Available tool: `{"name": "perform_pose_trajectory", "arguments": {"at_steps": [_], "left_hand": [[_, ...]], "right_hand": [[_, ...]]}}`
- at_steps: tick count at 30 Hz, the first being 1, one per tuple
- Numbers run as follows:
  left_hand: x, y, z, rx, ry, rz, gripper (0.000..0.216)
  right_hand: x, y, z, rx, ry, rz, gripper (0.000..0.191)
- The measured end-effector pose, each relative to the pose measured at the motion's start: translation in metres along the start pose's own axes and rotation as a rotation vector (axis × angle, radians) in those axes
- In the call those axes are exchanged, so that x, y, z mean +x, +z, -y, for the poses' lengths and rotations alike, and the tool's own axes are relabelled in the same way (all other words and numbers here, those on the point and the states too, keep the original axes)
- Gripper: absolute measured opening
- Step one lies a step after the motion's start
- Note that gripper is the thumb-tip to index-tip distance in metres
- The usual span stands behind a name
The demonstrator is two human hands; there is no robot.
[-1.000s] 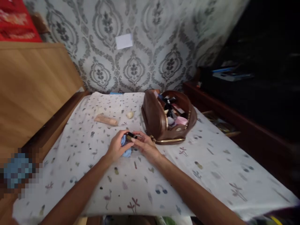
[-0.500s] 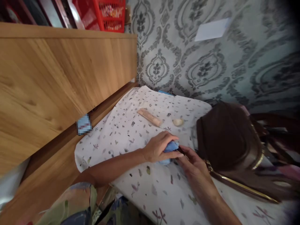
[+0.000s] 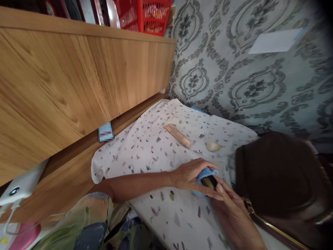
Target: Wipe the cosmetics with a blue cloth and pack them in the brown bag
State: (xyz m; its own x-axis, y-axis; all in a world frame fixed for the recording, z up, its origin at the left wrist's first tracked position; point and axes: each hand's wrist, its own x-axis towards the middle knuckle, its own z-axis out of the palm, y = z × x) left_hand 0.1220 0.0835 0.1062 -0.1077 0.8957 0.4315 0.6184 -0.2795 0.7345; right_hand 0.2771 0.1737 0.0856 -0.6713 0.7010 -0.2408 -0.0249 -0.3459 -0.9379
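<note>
My left hand [image 3: 191, 175] is closed on a light blue cloth [image 3: 206, 172]. The cloth wraps around one end of a small black and gold-brown object [image 3: 210, 181], whose exact kind I cannot make out. Fingers of my right hand [image 3: 234, 203] grip the object's other end, close against my left fingertips. Both hands are just above a white patterned sheet [image 3: 140, 147]. Beyond them on the sheet lie a peach-coloured tube [image 3: 179, 135] and a small pale round item [image 3: 213, 146].
A dark brown bag [image 3: 278, 173] with a gold zip stands right of my hands. Along the left runs a wooden cabinet [image 3: 85, 76], with a red basket [image 3: 156, 17] on top. A white device with a cable [image 3: 23, 185] and a pink item [image 3: 27, 236] are at lower left.
The view has shifted left, so everything sits further right. More of the black and gold-brown object now shows between the cloth and my right fingers. Both hands keep their hold.
</note>
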Motion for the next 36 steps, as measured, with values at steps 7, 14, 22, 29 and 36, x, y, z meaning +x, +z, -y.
{"name": "perform_pose_trajectory", "arguments": {"at_steps": [7, 14, 22, 29, 36], "left_hand": [[-0.003, 0.007, 0.005, -0.149, -0.124, 0.018, 0.077], [-0.003, 0.006, 0.004, -0.187, -0.14, 0.041, 0.058], [-0.001, 0.011, -0.013, -0.243, -0.242, -0.109, 0.045], [0.004, 0.01, -0.01, -0.192, -0.325, -0.097, 0.049], [0.009, 0.008, -0.009, -0.152, -0.355, -0.062, 0.059]], "right_hand": [[0.001, 0.002, 0.0, 0.038, -0.099, -0.035, 0.057], [0.001, 0.005, 0.001, -0.029, -0.335, -0.039, 0.05], [-0.004, 0.007, 0.0, -0.24, -0.554, -0.019, 0.049], [-0.009, 0.007, 0.005, -0.347, -0.6, -0.041, 0.051], [-0.005, 0.004, -0.001, -0.454, -0.617, -0.09, 0.048]]}}
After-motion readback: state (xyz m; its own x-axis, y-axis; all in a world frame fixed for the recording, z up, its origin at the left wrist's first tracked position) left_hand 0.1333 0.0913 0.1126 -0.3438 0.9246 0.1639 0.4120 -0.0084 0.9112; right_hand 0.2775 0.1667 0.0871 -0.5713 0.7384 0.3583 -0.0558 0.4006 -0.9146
